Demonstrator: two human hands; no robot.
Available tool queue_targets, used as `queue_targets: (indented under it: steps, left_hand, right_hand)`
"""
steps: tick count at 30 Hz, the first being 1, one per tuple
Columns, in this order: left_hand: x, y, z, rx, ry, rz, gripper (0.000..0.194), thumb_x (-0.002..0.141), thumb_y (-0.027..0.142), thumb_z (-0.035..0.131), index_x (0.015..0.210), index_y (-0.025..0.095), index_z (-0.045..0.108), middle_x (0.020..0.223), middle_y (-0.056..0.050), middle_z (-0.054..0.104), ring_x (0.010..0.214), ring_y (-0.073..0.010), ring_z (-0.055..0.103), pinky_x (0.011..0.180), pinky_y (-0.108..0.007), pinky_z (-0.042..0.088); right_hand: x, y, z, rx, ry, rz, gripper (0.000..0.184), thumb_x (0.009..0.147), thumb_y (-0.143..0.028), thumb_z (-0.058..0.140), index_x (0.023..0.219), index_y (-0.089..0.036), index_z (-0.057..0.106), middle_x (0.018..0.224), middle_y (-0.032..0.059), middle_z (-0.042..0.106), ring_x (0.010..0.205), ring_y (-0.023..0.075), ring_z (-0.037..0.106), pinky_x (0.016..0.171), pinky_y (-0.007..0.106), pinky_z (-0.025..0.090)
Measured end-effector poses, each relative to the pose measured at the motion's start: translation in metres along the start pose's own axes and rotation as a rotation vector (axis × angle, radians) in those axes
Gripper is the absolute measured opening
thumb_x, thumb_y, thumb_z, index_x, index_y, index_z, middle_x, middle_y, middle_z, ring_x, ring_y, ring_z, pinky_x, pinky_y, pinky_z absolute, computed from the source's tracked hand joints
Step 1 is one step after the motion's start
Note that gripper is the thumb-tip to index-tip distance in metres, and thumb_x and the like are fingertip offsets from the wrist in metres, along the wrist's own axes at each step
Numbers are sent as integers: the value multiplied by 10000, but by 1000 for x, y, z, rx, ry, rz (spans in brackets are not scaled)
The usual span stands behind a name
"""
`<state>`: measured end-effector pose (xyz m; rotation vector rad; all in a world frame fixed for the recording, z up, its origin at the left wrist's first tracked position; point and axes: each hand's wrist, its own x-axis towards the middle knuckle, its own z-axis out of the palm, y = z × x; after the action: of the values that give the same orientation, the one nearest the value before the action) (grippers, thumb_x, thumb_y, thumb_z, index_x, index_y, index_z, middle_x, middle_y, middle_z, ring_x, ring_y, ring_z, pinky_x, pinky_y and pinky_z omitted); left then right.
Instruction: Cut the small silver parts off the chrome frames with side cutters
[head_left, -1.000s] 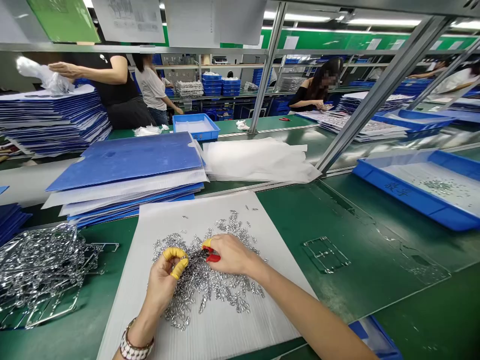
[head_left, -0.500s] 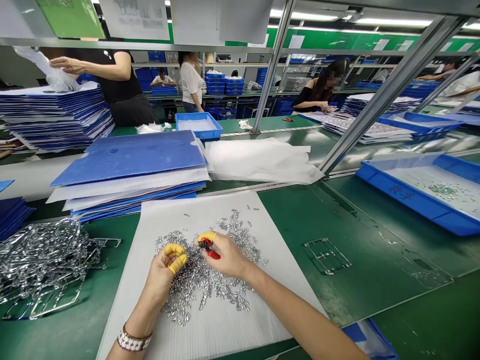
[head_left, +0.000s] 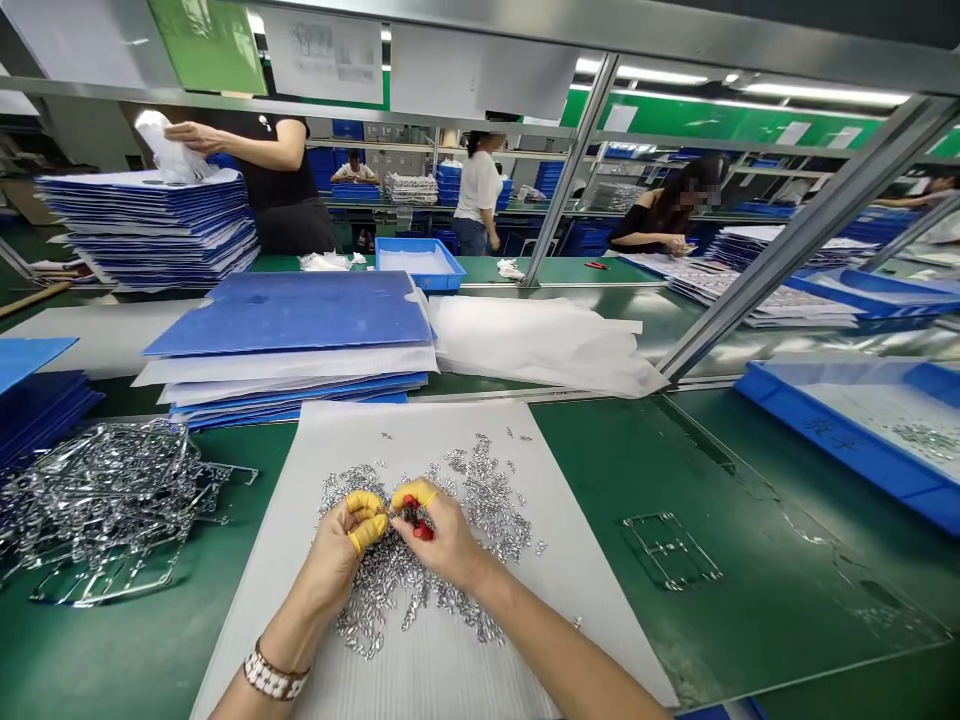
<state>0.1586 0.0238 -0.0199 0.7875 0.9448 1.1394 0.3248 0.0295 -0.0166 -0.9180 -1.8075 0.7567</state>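
My left hand (head_left: 341, 545), with yellow finger covers, is pinched at its tips on a small shiny metal piece (head_left: 388, 511), mostly hidden by the fingers. Wrapped in my right hand (head_left: 450, 540) are red-handled nippers (head_left: 420, 527), their dark jaws close against the left fingertips. Yellow covers show on the right fingers too. Both hands hover over a spread heap of small silvery metal pieces (head_left: 397, 580). These lie on a white sheet (head_left: 300, 660) on the green table.
At left is a tangled pile of chrome frames (head_left: 112, 490); a single frame (head_left: 671, 550) lies at right. Behind the sheet are stacked blue boards (head_left: 300, 310) and white foam sheets (head_left: 540, 340). A blue tray (head_left: 832, 445) stands far right. A slanted metal post (head_left: 795, 240) rises there. Co-workers stand beyond.
The nippers came away from my left fingertips, turned up, and are now back against them. One loose piece now lies near the sheet's right edge. The view has shifted; a co-worker in white moved right.
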Motion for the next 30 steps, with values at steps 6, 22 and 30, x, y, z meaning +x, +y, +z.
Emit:
queue_targets:
  steps: [6,22,30]
  left_hand:
    - [-1,-4,1,-54,-10,-5,245,643,272,825,786,171,654,770,-8,618,719,-133,560,677,-241,436]
    - [-1,-11,1,-45,28,78,245,681,279,806,821,171,637,785,-1,616,770,-128,554,732,-240,439]
    - [1,-16,-2,80,20,183,205,729,301,764,829,183,628,823,-4,616,793,-131,567,745,-241,454]
  right_hand:
    - [-4,3,5,-40,48,-88,138,838,-148,539,939,-241,530,864,26,596,812,195,554,735,330,454]
    - [-7,9,17,-49,139,-141,157,873,-125,505,987,-232,525,869,34,569,792,179,539,719,319,465]
    - [-8,8,18,-103,244,-220,131,869,-109,523,920,-227,495,779,6,508,722,166,486,659,309,443]
